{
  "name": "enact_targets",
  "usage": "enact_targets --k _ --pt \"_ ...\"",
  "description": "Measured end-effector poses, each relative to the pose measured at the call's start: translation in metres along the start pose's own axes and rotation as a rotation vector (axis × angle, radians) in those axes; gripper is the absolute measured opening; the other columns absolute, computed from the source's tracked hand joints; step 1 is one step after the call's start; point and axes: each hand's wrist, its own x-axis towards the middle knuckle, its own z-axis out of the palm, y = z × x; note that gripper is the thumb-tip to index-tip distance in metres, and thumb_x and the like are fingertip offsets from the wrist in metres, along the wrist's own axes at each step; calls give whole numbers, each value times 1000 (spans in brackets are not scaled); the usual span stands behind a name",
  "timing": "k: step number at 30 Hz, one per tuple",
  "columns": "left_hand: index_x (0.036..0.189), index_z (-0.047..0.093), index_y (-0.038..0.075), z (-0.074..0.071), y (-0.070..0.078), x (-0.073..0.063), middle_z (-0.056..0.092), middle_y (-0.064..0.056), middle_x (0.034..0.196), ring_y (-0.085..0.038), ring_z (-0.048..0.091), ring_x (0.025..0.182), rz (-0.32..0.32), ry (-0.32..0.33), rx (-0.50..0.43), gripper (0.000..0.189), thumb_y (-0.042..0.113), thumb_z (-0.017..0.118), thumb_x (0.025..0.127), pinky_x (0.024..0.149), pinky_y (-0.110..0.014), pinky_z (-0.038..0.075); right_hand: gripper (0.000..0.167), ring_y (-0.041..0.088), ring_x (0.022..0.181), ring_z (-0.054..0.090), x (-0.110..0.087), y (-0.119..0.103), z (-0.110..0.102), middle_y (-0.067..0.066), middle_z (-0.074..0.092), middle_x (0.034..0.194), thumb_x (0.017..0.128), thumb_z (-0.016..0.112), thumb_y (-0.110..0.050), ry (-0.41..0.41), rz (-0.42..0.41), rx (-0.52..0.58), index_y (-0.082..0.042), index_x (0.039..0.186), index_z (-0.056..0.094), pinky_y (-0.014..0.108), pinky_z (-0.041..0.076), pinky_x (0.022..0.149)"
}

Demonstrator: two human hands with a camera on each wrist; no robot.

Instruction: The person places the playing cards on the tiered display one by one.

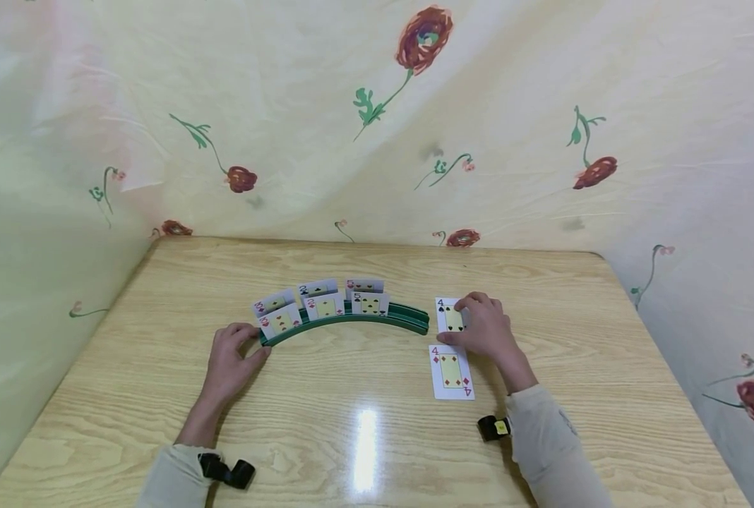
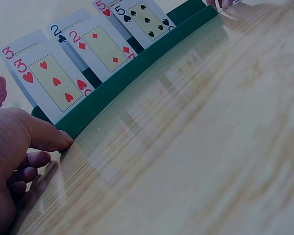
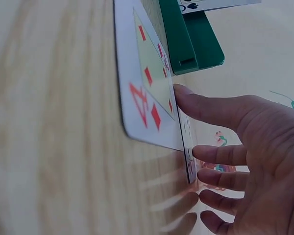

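A curved green card holder (image 1: 345, 319) stands on the table with playing cards upright in two rows. Its front row has the three of hearts (image 2: 56, 81), two of diamonds (image 2: 99, 47) and five of spades (image 2: 146, 20); another three, the two of clubs (image 1: 318, 288) and the five of hearts (image 1: 364, 285) show partly behind. My left hand (image 1: 231, 363) holds the holder's left end between thumb and fingers. Beyond the right end, my right hand (image 1: 486, 328) pinches the four of spades (image 1: 450, 317) by opposite edges. The four of diamonds (image 1: 451, 372) lies face up just nearer me.
The wooden table (image 1: 326, 409) reaches back to a flowered cloth (image 1: 301, 141) hanging behind and at both sides. Black straps with small devices (image 1: 494, 427) sit at both sleeve cuffs. A bright light reflection lies on the tabletop near the front.
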Motion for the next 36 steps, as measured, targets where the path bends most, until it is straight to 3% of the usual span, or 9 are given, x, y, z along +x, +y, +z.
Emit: enact_targets --k 8,14,19,25,30,36 --pt "113 68 -9 -1 1 1 59 -25 123 -38 43 117 8 2 -2 30 4 73 85 97 -50 33 68 48 125 43 3 -4 -2 26 49 141 73 87 -41 3 15 -11 -1 122 63 61 38 95" --pt "111 68 -9 0 -1 1 58 -26 122 -38 43 117 8 -3 -13 30 5 73 85 97 -48 32 90 47 123 37 -2 -8 -3 30 43 141 71 90 -40 34 26 -8 -1 140 48 61 34 98" --pt "113 67 -9 1 -1 1 58 -25 123 -38 43 118 -5 -8 -11 32 6 73 86 97 -48 33 104 43 114 33 -4 -11 -3 27 38 132 67 93 -40 91 10 -50 1 147 40 57 33 92" --pt "115 67 -9 0 0 1 58 -25 125 -37 42 119 -24 -22 -19 33 6 73 86 99 -48 32 98 41 109 32 -4 -14 -3 24 37 123 63 94 -41 147 12 -107 3 138 48 56 33 88" --pt "115 67 -9 0 1 1 57 -25 125 -37 41 120 -29 -25 -18 33 7 73 86 99 -48 32 90 42 108 34 -4 -12 -3 25 38 126 62 95 -40 185 6 -112 1 130 52 55 34 86" --pt "114 67 -9 -1 2 0 58 -24 124 -37 42 118 -24 -22 -13 32 7 73 87 98 -48 32 83 39 94 53 -4 -8 -9 27 46 125 68 92 -38 157 11 -107 0 130 51 52 45 77"
